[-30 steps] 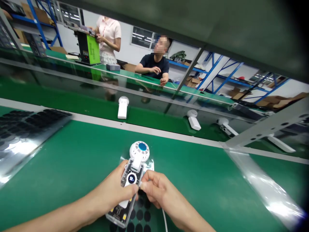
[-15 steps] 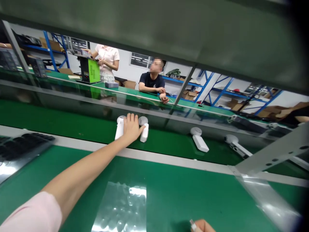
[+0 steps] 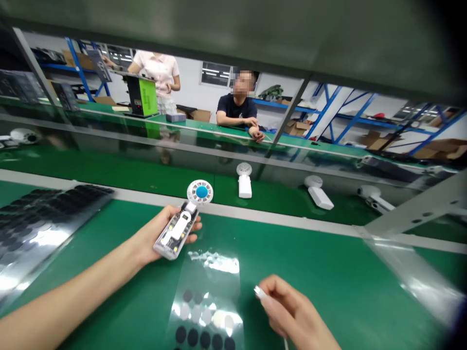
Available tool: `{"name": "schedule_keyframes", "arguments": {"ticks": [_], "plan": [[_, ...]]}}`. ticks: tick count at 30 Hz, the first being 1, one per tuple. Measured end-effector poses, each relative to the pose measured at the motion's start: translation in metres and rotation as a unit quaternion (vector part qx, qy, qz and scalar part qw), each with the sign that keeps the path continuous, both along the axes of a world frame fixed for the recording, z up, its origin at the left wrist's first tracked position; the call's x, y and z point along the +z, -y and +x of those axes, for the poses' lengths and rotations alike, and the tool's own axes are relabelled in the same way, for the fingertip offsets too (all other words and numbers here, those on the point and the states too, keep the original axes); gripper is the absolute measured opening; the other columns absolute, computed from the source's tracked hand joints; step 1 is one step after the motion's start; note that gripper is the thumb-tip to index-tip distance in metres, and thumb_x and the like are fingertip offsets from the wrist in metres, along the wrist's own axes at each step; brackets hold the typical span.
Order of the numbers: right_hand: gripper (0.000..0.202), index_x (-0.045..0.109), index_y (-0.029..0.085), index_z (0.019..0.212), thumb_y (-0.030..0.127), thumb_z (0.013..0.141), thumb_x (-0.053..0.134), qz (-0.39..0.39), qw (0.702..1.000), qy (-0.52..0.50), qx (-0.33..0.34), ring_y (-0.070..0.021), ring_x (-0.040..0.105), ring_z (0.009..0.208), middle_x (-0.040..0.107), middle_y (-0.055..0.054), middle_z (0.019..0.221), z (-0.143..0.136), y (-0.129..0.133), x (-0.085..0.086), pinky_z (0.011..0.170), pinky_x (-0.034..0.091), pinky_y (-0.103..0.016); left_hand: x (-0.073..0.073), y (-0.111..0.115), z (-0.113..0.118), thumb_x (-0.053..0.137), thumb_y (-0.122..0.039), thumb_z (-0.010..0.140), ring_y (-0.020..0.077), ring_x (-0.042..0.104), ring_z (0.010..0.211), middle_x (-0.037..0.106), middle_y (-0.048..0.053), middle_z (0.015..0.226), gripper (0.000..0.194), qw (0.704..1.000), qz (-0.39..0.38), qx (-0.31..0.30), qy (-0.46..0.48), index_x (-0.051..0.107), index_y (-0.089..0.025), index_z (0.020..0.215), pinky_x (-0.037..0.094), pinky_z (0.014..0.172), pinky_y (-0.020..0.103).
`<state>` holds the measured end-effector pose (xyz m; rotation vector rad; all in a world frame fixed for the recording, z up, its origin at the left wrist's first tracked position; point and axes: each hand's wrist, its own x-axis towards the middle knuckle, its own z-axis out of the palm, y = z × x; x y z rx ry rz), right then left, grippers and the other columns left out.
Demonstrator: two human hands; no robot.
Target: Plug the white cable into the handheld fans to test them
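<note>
My left hand (image 3: 160,233) is wrapped round a handheld fan (image 3: 178,226), held tilted over the near edge of the belt. Its round head has a blue centre, and a circuit board with small yellow parts shows in the clear handle. My right hand (image 3: 288,306), at the lower right, pinches a white cable plug (image 3: 259,292) with its metal tip pointing left; a bit of cable hangs below. Between my hands a clear sheet with rows of black round stickers (image 3: 199,336) lies on the green bench (image 3: 310,262).
More white fans lie on the green belt, among them one fan (image 3: 244,185) and another (image 3: 319,197). A stack of black sticker sheets (image 3: 47,218) is at left. A metal post (image 3: 419,211) stands right, a shelf (image 3: 219,34) hangs overhead. Two people are across the belt.
My left hand has picked up a fan from the belt and drawn it nearer. My right hand has come up into view with the plug. The view has shifted.
</note>
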<state>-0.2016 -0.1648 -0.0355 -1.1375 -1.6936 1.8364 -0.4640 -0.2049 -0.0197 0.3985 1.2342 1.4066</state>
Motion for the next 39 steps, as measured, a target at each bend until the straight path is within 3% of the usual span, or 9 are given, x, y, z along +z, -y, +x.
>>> {"name": "schedule_keyframes", "arguments": {"ticks": [4, 9, 12, 17, 23, 29, 33, 39], "plan": [[0.037, 0.053, 0.019, 0.068, 0.052, 0.069, 0.067, -0.041, 0.996, -0.01, 0.08, -0.0082, 0.023, 0.049, 0.036, 0.006, 0.058, -0.039, 0.02, 0.015, 0.046, 0.017, -0.024, -0.009, 0.061, 0.03, 0.041, -0.031, 0.087, 0.0185, 0.065, 0.068, 0.066, 0.009, 0.079, 0.03, 0.994, -0.045, -0.018, 0.099, 0.06, -0.008, 0.093, 0.056, 0.058, 0.029], [0.032, 0.048, 0.019, 0.07, 0.045, 0.072, 0.066, -0.095, 0.992, -0.035, 0.076, -0.007, 0.022, 0.047, 0.034, 0.009, 0.055, -0.061, 0.041, 0.01, 0.045, 0.018, -0.023, -0.017, 0.091, 0.044, 0.038, -0.038, 0.089, 0.0199, 0.066, 0.057, 0.068, 0.012, 0.077, 0.04, 0.987, -0.073, -0.08, 0.116, 0.053, -0.009, 0.113, 0.051, 0.049, 0.023], [0.03, 0.046, 0.018, 0.07, 0.042, 0.073, 0.065, -0.108, 0.991, -0.041, 0.065, -0.0062, 0.021, 0.046, 0.04, 0.008, 0.056, -0.064, 0.049, 0.009, 0.043, 0.015, -0.022, -0.018, 0.094, 0.048, 0.035, -0.038, 0.09, 0.0194, 0.064, 0.052, 0.068, 0.008, 0.072, 0.04, 0.99, -0.052, -0.085, 0.101, 0.045, -0.015, 0.122, 0.048, 0.044, 0.024], [0.027, 0.046, 0.018, 0.068, 0.037, 0.073, 0.064, -0.122, 0.988, -0.052, 0.078, -0.0052, 0.023, 0.045, 0.058, 0.001, 0.067, -0.068, 0.055, 0.012, 0.042, 0.013, -0.023, -0.019, 0.093, 0.052, 0.035, -0.038, 0.09, 0.0173, 0.062, 0.05, 0.066, 0.007, 0.073, 0.038, 0.992, -0.039, -0.092, 0.073, 0.047, -0.017, 0.119, 0.045, 0.044, 0.022], [0.026, 0.047, 0.018, 0.068, 0.037, 0.072, 0.064, -0.131, 0.989, -0.037, 0.064, -0.005, 0.02, 0.043, 0.053, 0.004, 0.058, -0.068, 0.055, 0.01, 0.042, 0.013, -0.023, -0.017, 0.095, 0.052, 0.034, -0.039, 0.09, 0.017, 0.061, 0.052, 0.065, 0.006, 0.073, 0.041, 0.992, -0.044, -0.112, 0.032, 0.038, -0.02, 0.126, 0.046, 0.048, 0.024], [0.023, 0.046, 0.018, 0.065, 0.034, 0.074, 0.061, -0.105, 0.99, 0.027, 0.089, -0.0057, 0.025, 0.046, 0.057, 0.001, 0.063, -0.065, 0.053, 0.014, 0.043, 0.016, -0.023, -0.018, 0.102, 0.055, 0.068, -0.037, 0.068, 0.0171, 0.061, 0.059, 0.062, 0.004, 0.078, 0.08, 0.99, -0.001, -0.139, -0.034, 0.023, -0.018, 0.132, 0.048, 0.052, 0.023], [0.022, 0.047, 0.018, 0.063, 0.032, 0.074, 0.061, -0.075, 0.99, 0.044, 0.107, -0.0069, 0.026, 0.047, 0.049, 0.005, 0.056, -0.061, 0.051, 0.018, 0.044, 0.017, -0.023, -0.014, 0.101, 0.059, 0.066, -0.032, 0.067, 0.016, 0.06, 0.056, 0.062, 0.002, 0.074, 0.077, 0.988, -0.015, -0.144, -0.053, 0.024, -0.017, 0.13, 0.047, 0.051, 0.023], [0.019, 0.047, 0.019, 0.062, 0.029, 0.07, 0.061, -0.094, 0.985, 0.03, 0.14, -0.007, 0.027, 0.045, 0.046, 0.007, 0.051, -0.064, 0.047, 0.023, 0.045, 0.019, -0.024, -0.011, 0.1, 0.062, 0.057, -0.021, 0.065, 0.0158, 0.061, 0.055, 0.061, -0.002, 0.07, 0.071, 0.98, -0.041, -0.161, -0.109, 0.024, -0.02, 0.128, 0.047, 0.052, 0.024]]}}
